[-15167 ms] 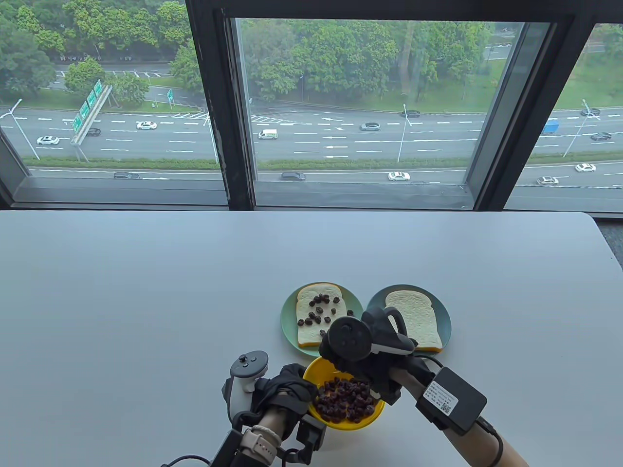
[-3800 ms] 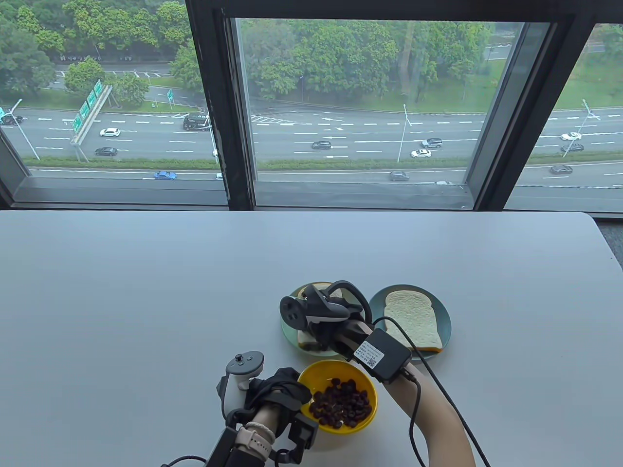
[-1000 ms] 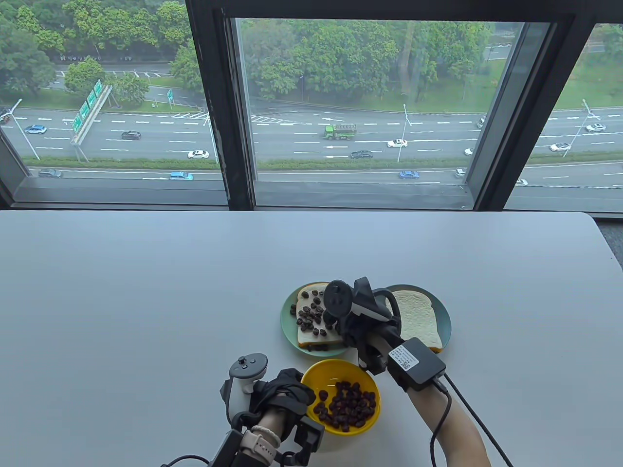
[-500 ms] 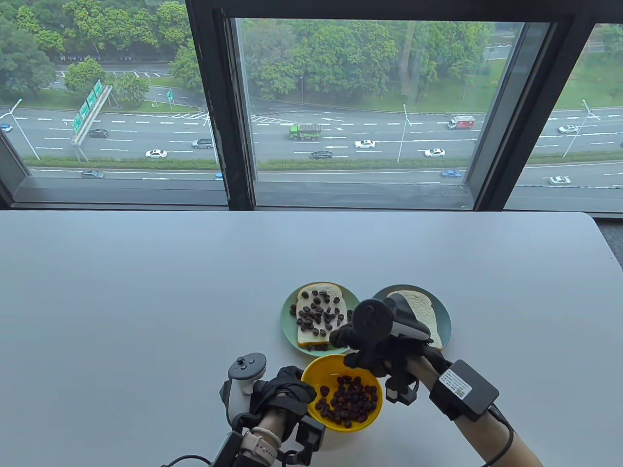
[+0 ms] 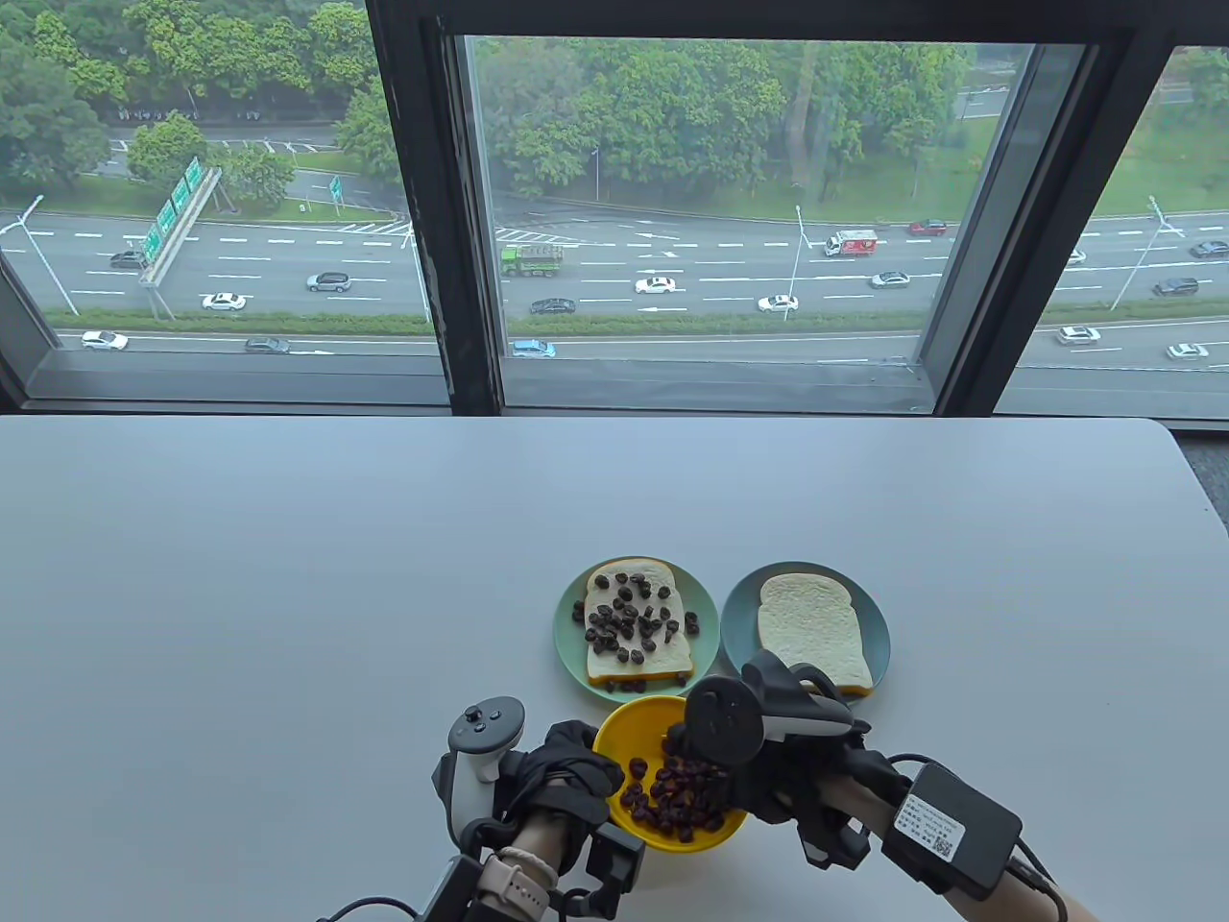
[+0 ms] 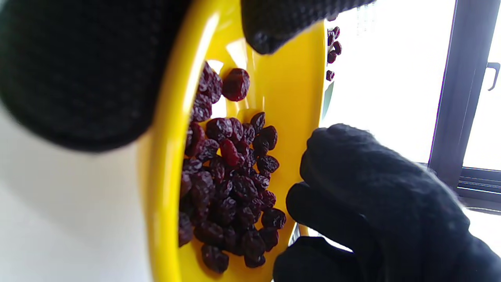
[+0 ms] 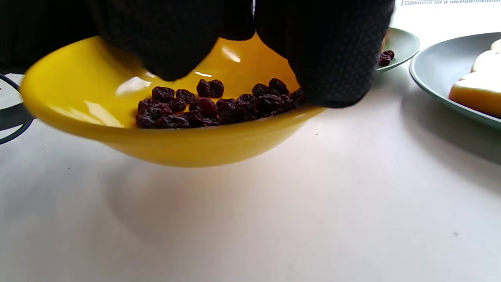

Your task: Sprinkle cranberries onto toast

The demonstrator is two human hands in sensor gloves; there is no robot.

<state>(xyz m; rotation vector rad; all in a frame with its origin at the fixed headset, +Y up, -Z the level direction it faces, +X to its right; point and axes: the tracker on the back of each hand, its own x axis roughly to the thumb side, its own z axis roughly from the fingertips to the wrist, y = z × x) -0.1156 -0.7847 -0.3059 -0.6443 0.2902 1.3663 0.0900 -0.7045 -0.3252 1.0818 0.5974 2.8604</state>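
A yellow bowl [image 5: 641, 738] of dark red cranberries [image 5: 672, 792] sits near the table's front edge. My left hand [image 5: 566, 768] grips its left rim; the left wrist view shows that glove [image 6: 78, 70] on the rim and the cranberries [image 6: 231, 184] inside. My right hand [image 5: 715, 768] is over the bowl's right side, its fingers [image 7: 332, 70] spread and dipped among the cranberries [image 7: 219, 103]. Behind the bowl, a toast slice [image 5: 638, 629] with several cranberries on it lies on a green plate [image 5: 568, 639]. A plain toast slice [image 5: 811, 634] lies on a blue-grey plate [image 5: 739, 629].
A few loose cranberries [image 5: 624, 686] lie on the green plate beside the toast. The white table [image 5: 288, 595] stretches wide to the left and back, ending at a large window. Cables trail from both wrists at the front edge.
My right hand has moved back from over the topped toast and come down into the yellow bowl. The left hand has kept its grip on the bowl's rim.
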